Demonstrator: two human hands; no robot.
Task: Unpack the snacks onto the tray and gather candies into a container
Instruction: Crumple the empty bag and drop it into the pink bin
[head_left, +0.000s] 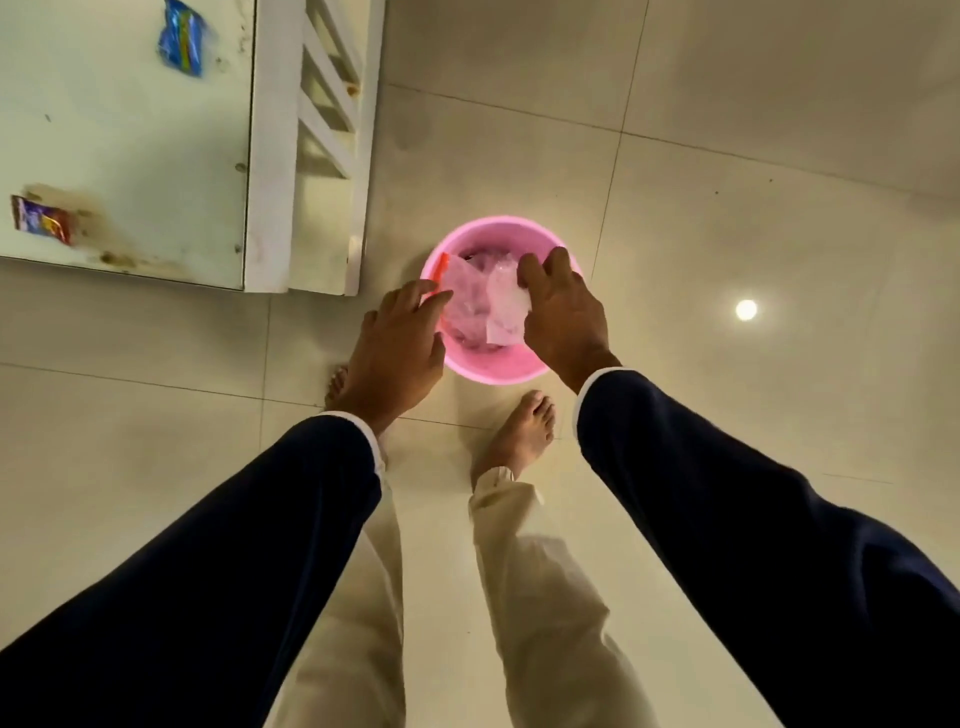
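A pink plastic bin (488, 371) stands on the tiled floor in front of my bare feet. Over its mouth both hands hold clear plastic wrappers. My left hand (397, 345) pinches a transparent wrapper with an orange strip (460, 291) at the bin's left rim. At the right rim, my right hand (563, 312) grips a crumpled clear wrapper (506, 312). More crumpled plastic lies inside the bin. On the white table (130, 145) at upper left lie a blue snack packet (182, 39) and a red-and-purple snack packet (41, 218).
The white table's slatted side frame (322, 130) stands just left of the bin. Glossy beige floor tiles (753, 182) spread out to the right, with a lamp's reflection (746, 309) on them. My feet (519, 431) stand just behind the bin.
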